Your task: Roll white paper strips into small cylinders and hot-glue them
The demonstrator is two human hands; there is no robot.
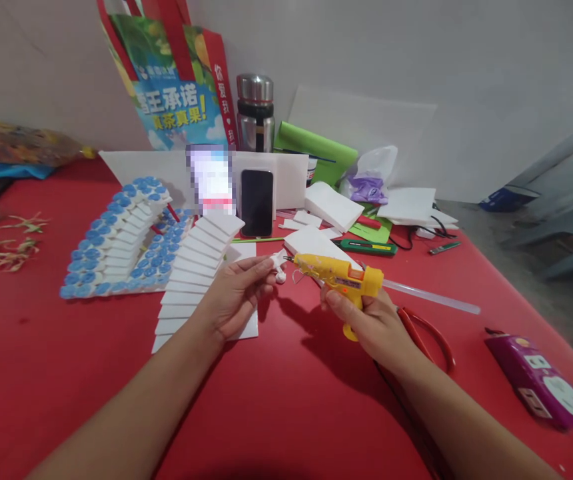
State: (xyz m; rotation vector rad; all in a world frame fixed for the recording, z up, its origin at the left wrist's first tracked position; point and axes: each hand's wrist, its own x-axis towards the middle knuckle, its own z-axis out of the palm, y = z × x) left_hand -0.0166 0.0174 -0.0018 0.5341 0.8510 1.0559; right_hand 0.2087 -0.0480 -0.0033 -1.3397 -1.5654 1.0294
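Note:
Near the middle of the table, my left hand (239,293) pinches a small white piece (279,267) between thumb and fingers. My right hand (364,317) is wrapped round the grip of a yellow glue gun (336,272), whose nozzle points left and meets or nearly meets the white piece. A clear glue stick (431,297) runs out to the right from behind the gun. Beside and partly behind my left hand lies a stepped fan of white slabs (186,287). Farther left stands a curved white model (126,240) covered with blue rosettes.
A dark phone (257,203) leans upright behind my hands, beside a pixelated screen (212,179). Red-handled pliers (429,337), a green cutter (366,247) and a purple power block (541,380) lie at the right. A bag (176,93) and a steel flask (255,113) stand behind.

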